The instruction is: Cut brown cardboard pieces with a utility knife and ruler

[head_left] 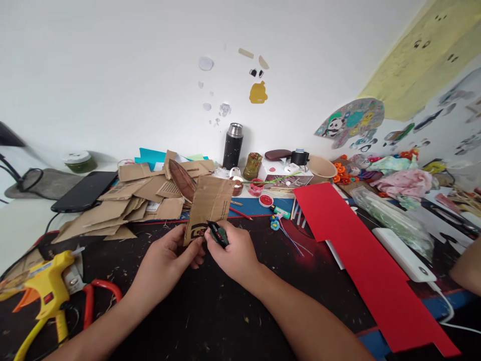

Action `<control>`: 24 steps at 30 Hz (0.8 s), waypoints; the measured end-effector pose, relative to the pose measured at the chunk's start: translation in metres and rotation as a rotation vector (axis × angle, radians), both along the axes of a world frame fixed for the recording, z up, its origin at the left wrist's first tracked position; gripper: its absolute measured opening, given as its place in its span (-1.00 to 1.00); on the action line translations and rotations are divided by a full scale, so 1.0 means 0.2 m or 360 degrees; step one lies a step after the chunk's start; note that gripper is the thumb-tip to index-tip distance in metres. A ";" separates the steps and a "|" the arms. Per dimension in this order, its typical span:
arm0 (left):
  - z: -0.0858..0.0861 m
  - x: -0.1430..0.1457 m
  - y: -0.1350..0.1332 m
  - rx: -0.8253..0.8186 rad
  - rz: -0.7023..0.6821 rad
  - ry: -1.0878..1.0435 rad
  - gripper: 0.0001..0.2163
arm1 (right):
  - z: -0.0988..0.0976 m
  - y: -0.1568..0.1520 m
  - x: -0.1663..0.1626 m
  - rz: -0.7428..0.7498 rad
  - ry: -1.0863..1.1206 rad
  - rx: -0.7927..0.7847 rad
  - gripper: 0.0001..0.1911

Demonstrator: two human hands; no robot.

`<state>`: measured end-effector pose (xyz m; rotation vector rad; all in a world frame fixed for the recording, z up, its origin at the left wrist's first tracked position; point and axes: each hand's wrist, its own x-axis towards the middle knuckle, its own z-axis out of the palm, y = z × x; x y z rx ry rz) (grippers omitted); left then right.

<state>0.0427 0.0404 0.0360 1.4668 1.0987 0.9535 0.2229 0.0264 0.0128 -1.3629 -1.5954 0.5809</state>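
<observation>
My left hand (165, 263) pinches the lower edge of a brown cardboard piece (210, 200) that stands upright over the dark mat. My right hand (233, 253) is closed round a small dark cutter with a green and red body (218, 233), its tip against the cardboard's bottom corner by a printed black mark. Both hands sit close together near the middle of the desk.
A pile of cardboard scraps (124, 205) lies behind at the left, with a black phone (84, 190). A yellow glue gun (47, 288) and red-handled scissors (99, 291) lie at the front left. A red sheet (361, 255) stretches to the right; a flask (233, 145) stands at the back.
</observation>
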 end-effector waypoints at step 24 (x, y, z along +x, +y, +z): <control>0.05 -0.02 0.04 -0.0043 0.0127 0.0027 -0.55 | 0.04 0.00 0.01 0.0009 0.0239 -0.0030 -0.85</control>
